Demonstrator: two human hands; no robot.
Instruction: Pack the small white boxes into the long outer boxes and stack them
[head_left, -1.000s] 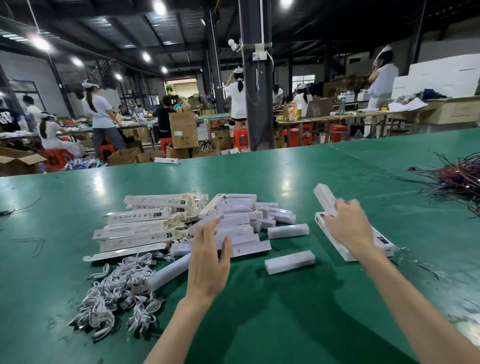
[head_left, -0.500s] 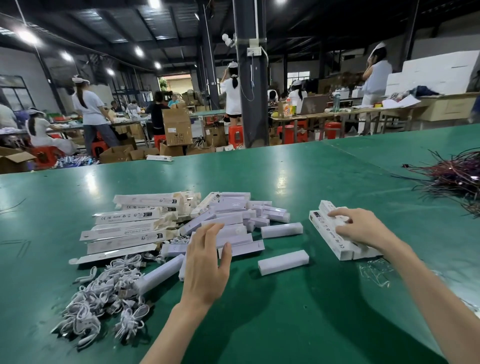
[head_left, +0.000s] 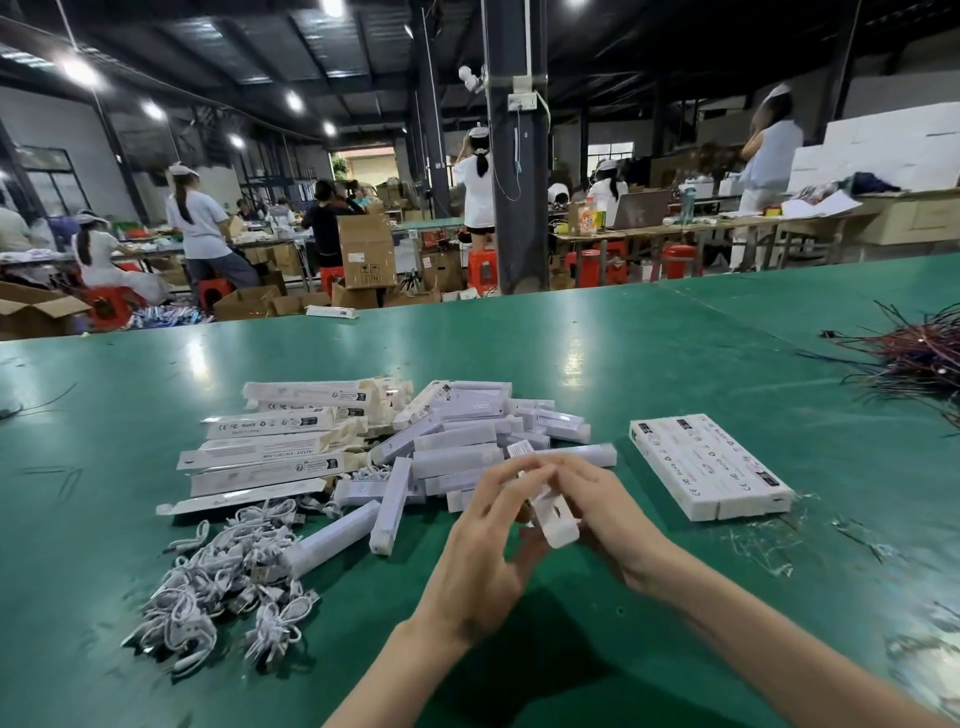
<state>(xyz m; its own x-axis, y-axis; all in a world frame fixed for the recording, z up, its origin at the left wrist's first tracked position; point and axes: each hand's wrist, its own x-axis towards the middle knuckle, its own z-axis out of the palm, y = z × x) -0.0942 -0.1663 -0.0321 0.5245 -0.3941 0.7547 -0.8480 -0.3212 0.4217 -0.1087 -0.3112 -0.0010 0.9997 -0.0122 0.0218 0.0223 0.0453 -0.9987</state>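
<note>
Both hands meet over the green table (head_left: 597, 364) and hold one small white box (head_left: 556, 522) between them. My left hand (head_left: 488, 551) grips its near left side; my right hand (head_left: 602, 514) pinches its top and right side. Behind them lies a heap of small white boxes (head_left: 467, 441). Left of the heap, several long printed outer boxes (head_left: 270, 447) lie flat, some with open flaps. Packed long boxes (head_left: 709, 467) lie side by side to the right.
A pile of coiled white cables (head_left: 218, 577) sits at the front left. A tangle of dark wires (head_left: 919, 358) lies at the far right. Clear plastic scraps (head_left: 763, 540) litter the table right of my hands. People work at benches beyond the far edge.
My right hand left the packed long boxes and came to the middle. My left hand picked up a small white box from the table. Both hands now hold it together.
</note>
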